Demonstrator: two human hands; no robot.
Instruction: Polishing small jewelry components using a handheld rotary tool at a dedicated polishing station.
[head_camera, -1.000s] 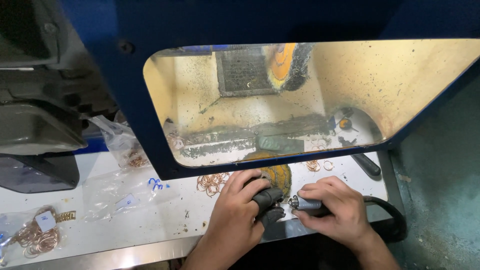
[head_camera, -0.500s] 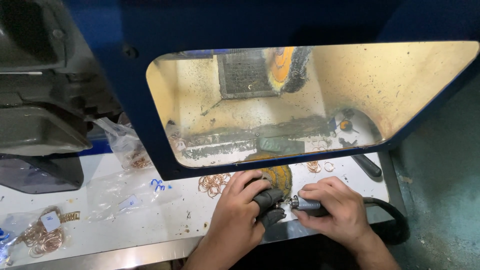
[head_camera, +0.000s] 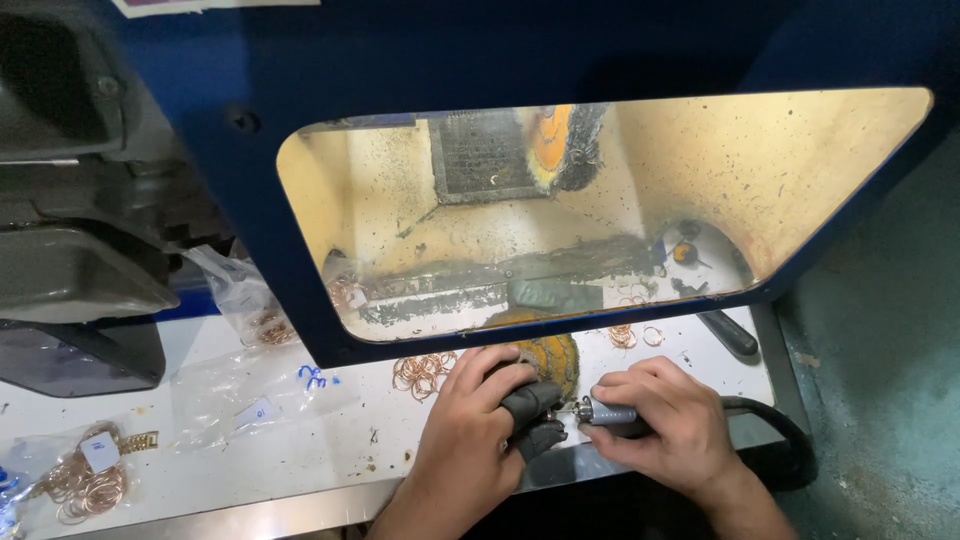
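My left hand (head_camera: 470, 425) is closed around a small piece, with dark grey pads (head_camera: 532, 415) covering the finger and thumb tips; the piece itself is too small to make out. My right hand (head_camera: 665, 420) grips a silver rotary handpiece (head_camera: 603, 412) whose tip points left at those padded fingers. A black hose (head_camera: 775, 430) runs from the handpiece off to the right. Just behind the hands lies a round yellow brush wheel (head_camera: 553, 354). A pile of thin copper-coloured rings (head_camera: 420, 370) rests on the white bench (head_camera: 300, 450) to the left of my left hand.
A blue hood with a dirty yellow-lit window (head_camera: 560, 210) overhangs the bench. Clear plastic bags (head_camera: 250, 395) lie to the left, more rings with a tag (head_camera: 85, 480) at far left. A few loose rings (head_camera: 635, 335) and a black handle (head_camera: 730, 335) lie at right.
Both hands stay together at the front of the bench. The view has shifted slightly; nothing else has visibly moved.
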